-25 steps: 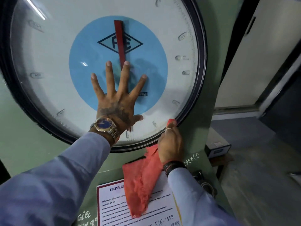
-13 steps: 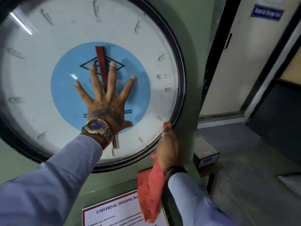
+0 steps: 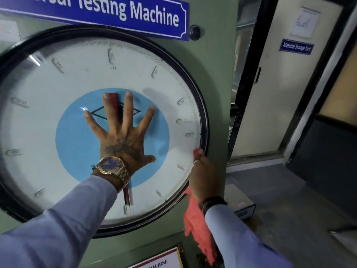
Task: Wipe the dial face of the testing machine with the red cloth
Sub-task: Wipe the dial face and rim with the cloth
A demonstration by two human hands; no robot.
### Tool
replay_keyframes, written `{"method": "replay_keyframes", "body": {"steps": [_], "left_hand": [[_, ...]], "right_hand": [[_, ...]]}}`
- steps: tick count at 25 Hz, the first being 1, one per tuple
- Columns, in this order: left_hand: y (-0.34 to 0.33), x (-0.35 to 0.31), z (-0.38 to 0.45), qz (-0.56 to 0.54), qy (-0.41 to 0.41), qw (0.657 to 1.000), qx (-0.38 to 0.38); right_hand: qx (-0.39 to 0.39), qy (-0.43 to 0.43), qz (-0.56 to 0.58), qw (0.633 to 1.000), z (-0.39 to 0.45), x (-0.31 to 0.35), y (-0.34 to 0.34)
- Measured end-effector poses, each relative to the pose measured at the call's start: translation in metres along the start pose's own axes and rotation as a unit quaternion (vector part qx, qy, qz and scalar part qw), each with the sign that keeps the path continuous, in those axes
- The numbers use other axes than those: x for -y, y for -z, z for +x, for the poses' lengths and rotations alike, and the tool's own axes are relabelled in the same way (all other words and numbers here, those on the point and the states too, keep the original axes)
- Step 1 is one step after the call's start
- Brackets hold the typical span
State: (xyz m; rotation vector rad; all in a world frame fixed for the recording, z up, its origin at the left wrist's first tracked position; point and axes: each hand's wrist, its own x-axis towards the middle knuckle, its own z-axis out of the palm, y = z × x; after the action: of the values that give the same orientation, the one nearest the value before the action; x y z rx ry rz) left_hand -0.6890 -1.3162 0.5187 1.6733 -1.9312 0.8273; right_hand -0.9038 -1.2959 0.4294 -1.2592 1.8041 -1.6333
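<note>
- Red cloth (image 3: pixel 199 233) is gripped in the right hand (image 3: pixel 204 176), pressed at the lower right rim of the dial face (image 3: pixel 58 84); most of it hangs below the dial.
- Left hand (image 3: pixel 121 140) lies flat on the dial's blue centre, fingers (image 3: pixel 148 117) spread wide, holding nothing, a gold watch (image 3: pixel 113 166) on its wrist.
- Blue "Testing Machine" sign (image 3: pixel 96 10) sits above the dial.

Dim indoor light; glare streak on dial glass (image 3: pixel 34 59); blurred, curved edges

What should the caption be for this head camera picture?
Left hand flat on the dial face; right hand wipes its rim with the red cloth.
</note>
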Motion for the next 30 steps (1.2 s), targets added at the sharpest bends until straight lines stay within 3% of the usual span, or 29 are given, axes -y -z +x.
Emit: {"method": "replay_keyframes", "body": {"steps": [5, 7, 9, 12, 15, 18, 21, 24, 30], "left_hand": [[0.008, 0.002, 0.017, 0.007, 0.015, 0.999, 0.047], [0.008, 0.002, 0.016, 0.008, 0.015, 0.998, 0.066], [0.013, 0.001, 0.017, 0.007, 0.016, 0.996, 0.086], [0.017, 0.003, 0.02, 0.008, 0.008, 0.996, 0.089], [0.029, 0.013, 0.029, -0.007, 0.03, 0.997, 0.075], [0.039, 0.032, 0.04, -0.019, 0.092, 0.992, 0.085], [0.041, 0.039, 0.042, -0.051, 0.099, 0.988, 0.107], [0.043, 0.038, 0.041, -0.058, 0.099, 0.987, 0.113], [0.049, 0.04, 0.038, -0.052, 0.084, 0.988, 0.122]], "right_hand": [[-0.063, 0.09, -0.105, 0.988, 0.041, 0.041, 0.007], [-0.042, 0.069, -0.106, 0.991, 0.026, 0.024, 0.012], [-0.039, 0.126, -0.089, 0.987, 0.021, 0.033, 0.014], [-0.012, 0.091, -0.038, 0.995, 0.059, 0.097, 0.003], [0.0, 0.153, -0.108, 0.982, 0.065, 0.108, -0.003], [0.047, 0.062, 0.058, 0.995, 0.061, 0.094, 0.006], [0.01, 0.175, -0.099, 0.98, 0.082, 0.13, -0.005], [0.009, 0.266, -0.143, 0.953, 0.095, 0.161, -0.017], [0.033, 0.134, -0.073, 0.988, 0.066, 0.107, 0.025]]}}
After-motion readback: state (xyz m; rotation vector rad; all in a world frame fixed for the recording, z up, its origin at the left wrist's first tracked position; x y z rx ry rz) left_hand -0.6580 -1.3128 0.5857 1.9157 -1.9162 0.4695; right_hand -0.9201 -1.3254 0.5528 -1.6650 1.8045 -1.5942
